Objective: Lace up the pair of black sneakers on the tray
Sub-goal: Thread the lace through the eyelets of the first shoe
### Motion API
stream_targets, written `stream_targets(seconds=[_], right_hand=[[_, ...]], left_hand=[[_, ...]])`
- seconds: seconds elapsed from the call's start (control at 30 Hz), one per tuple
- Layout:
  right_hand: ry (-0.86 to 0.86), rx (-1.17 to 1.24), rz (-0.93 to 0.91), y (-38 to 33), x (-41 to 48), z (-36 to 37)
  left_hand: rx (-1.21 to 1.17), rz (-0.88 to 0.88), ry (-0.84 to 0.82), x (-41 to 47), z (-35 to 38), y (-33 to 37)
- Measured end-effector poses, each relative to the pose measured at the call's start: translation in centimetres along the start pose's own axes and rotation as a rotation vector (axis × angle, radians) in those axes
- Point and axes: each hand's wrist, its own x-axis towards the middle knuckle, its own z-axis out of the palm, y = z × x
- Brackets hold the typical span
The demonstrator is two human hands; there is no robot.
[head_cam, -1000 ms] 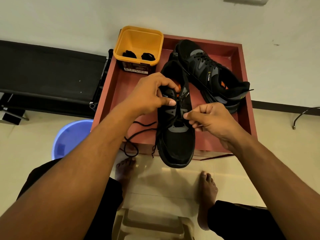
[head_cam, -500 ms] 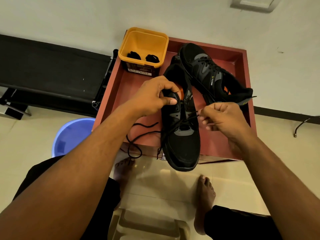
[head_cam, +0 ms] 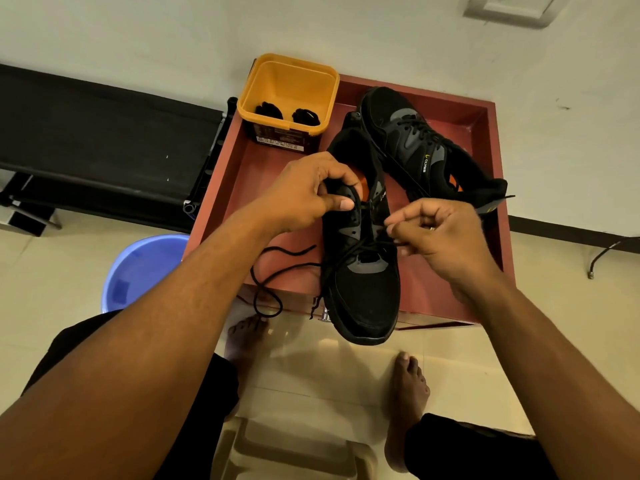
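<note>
your left hand (head_cam: 304, 192) is curled round the left edge of the near sneaker (head_cam: 363, 292), fingers hooked into its opening and thumb pressed over the eyelet row. your right hand (head_cam: 440, 237), just across the sneaker from the left, pinches a strand of the black lace (head_cam: 292, 251) between thumb and fingertips. the strand runs taut from the eyelets to that pinch.

closest to you, below both hands, your bare feet (head_cam: 407, 393) rest on pale floor tiles, with a pale plastic stool (head_cam: 294, 452) between your knees.

the near sneaker lies between your hands, toe toward you and hanging over the front edge of the red tray (head_cam: 263, 188). the lower eyelets are laced; the rows under your left thumb look open. the loose end of the lace trails out below your left wrist and loops over the tray's front edge.

left of your left forearm, a blue bucket (head_cam: 145, 268) stands on the floor beside the tray.

beyond your right hand, the second sneaker (head_cam: 415, 143) lies on its side in the tray. it is laced, and it touches the near sneaker at the heel end.

beyond your left hand, a yellow tub (head_cam: 287, 84) sits in the tray's far left corner with two black bundles (head_cam: 270, 110) in its bottom. what the bundles are, you cannot tell.

further left, a black bench (head_cam: 104, 133) runs along the white wall.
</note>
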Motion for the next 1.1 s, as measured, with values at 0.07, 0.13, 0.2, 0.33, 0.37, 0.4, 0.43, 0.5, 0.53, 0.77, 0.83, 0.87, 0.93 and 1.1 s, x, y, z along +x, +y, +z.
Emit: stream_targets(seconds=[0.07, 0.13, 0.2, 0.33, 0.37, 0.4, 0.43, 0.5, 0.53, 0.77, 0.83, 0.87, 0.93, 1.1], right_hand=[[0.072, -0.001, -0.005, 0.0, 0.4, -1.0], [0.031, 0.007, 0.000, -0.1, 0.5, -1.1], [-0.061, 0.003, -0.001, 0.0, 0.2, -0.1], [0.053, -0.055, -0.069, 0.1, 0.4, -0.7], [0.099, -0.066, -0.082, 0.1, 0.7, -1.3], [0.111, -0.079, -0.089, 0.2, 0.9, -1.6], [0.082, -0.085, -0.088, 0.1, 0.9, -1.6], [-0.036, -0.087, -0.086, 0.1, 0.5, -0.5], [-0.072, -0.104, -0.101, 0.2, 0.3, 0.1], [-0.015, -0.121, -0.142, 0.4, 1.2, -1.8], [-0.104, -0.129, -0.142, 0.3, 0.6, -0.6], [-0.112, -0.140, -0.159, 0.3, 0.4, -0.2], [-0.040, -0.143, -0.188, 0.5, 0.8, -0.7], [-0.072, -0.135, -0.189, 0.3, 1.0, -1.5]], left_hand=[[-0.006, -0.010, -0.001, 0.0, 0.0, 0.0], [-0.004, -0.011, -0.005, 0.0, 0.0, 0.0], [-0.001, -0.006, -0.007, 0.0, 0.0, -0.1], [-0.004, -0.009, -0.009, 0.0, -0.1, 0.0], [-0.006, -0.011, -0.007, 0.0, -0.1, 0.1], [-0.006, -0.011, -0.004, -0.1, -0.2, 0.1], [-0.006, -0.008, -0.001, -0.1, -0.2, 0.1], [-0.003, 0.000, 0.000, -0.1, -0.2, 0.1], [-0.001, 0.001, -0.001, -0.1, -0.2, 0.1], [-0.014, -0.008, 0.000, -0.1, -0.2, 0.0], [-0.014, -0.003, -0.003, -0.1, -0.1, 0.0], [-0.013, -0.002, -0.005, -0.1, -0.1, 0.0], [-0.014, -0.006, -0.010, -0.1, -0.1, 0.0], [-0.013, -0.012, -0.005, -0.2, -0.2, -0.1]])
